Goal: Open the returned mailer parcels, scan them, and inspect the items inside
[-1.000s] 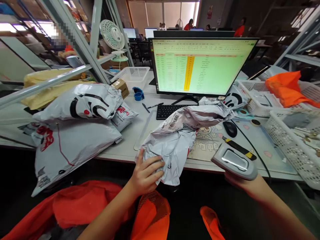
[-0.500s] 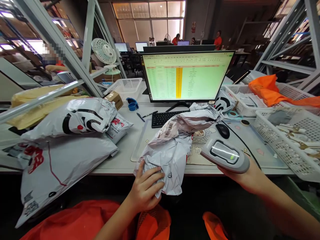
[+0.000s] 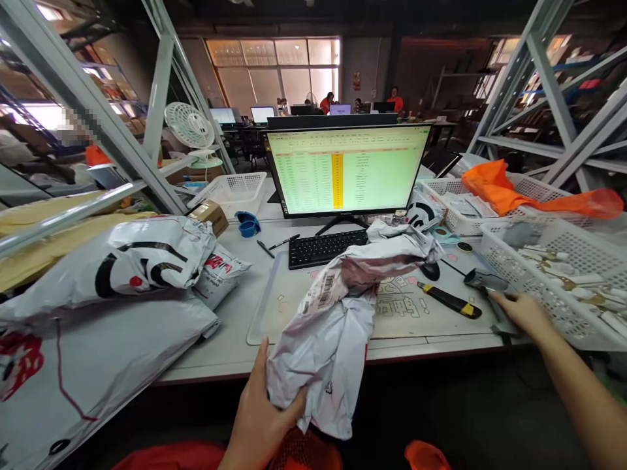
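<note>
The left hand [image 3: 259, 418] has thumb and fingers clamped on the lower end of the bag [image 3: 333, 313], probably to keep it from sliding off the desk [image 3: 235, 323] edge, where it droops with its barcode facing up. The right hand [image 3: 522, 312] touches the scanner [image 3: 482, 281] beside the basket [image 3: 519, 277]; I cannot tell whether its fingers close on it.

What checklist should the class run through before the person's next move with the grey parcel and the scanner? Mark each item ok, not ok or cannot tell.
1. The left hand grips the grey parcel at its lower end: ok.
2. The barcode label faces up, uncovered: ok.
3. The parcel lies fully on the desk: not ok, its lower end hangs over the front edge.
4. The right hand has a firm hold of the scanner: cannot tell; it is at the handle.
5. The utility knife lies apart from the parcel: ok.
6. The monitor is lit: ok.
</note>
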`<state>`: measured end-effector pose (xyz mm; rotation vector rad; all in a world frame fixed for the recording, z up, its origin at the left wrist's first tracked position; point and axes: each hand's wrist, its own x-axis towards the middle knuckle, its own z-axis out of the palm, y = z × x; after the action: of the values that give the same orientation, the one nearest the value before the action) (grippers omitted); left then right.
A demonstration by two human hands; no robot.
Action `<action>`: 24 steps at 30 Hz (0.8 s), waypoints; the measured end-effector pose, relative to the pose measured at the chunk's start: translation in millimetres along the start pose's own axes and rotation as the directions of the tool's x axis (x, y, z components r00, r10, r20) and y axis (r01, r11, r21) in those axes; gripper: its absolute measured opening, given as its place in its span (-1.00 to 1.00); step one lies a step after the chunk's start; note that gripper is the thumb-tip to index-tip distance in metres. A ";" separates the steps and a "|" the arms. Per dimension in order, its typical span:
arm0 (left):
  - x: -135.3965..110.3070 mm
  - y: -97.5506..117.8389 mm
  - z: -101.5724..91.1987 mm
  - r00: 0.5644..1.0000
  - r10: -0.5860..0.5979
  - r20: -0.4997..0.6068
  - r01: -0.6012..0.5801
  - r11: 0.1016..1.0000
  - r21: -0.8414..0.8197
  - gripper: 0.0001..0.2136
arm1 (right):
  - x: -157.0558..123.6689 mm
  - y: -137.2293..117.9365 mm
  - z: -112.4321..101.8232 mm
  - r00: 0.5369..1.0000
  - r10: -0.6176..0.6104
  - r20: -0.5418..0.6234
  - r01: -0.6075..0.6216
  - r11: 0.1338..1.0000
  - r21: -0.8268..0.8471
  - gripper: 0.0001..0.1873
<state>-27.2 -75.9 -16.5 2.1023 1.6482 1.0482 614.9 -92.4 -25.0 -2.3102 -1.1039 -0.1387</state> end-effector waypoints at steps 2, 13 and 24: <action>-7.2 -7.7 2.0 0.973 0.178 -0.150 -0.174 0.984 0.035 -0.23 | -4.1 -22.4 1.9 0.999 -0.013 -0.038 0.007 0.990 -0.142 -0.53; -15.3 -87.3 10.6 0.668 0.734 -0.121 -0.701 0.675 0.229 -0.63 | 11.6 -271.4 133.2 0.784 -0.557 0.275 0.577 0.817 0.008 -0.51; -17.7 -74.3 12.3 0.765 0.640 -0.075 -0.611 0.757 0.233 -0.64 | 20.6 -308.7 154.5 0.829 -0.453 0.327 0.515 0.847 -0.132 -0.48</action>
<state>-74.5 -66.1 -77.0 2.8868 1.1294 1.2918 376.7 157.8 -8.3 -2.2215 -1.9083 -0.1261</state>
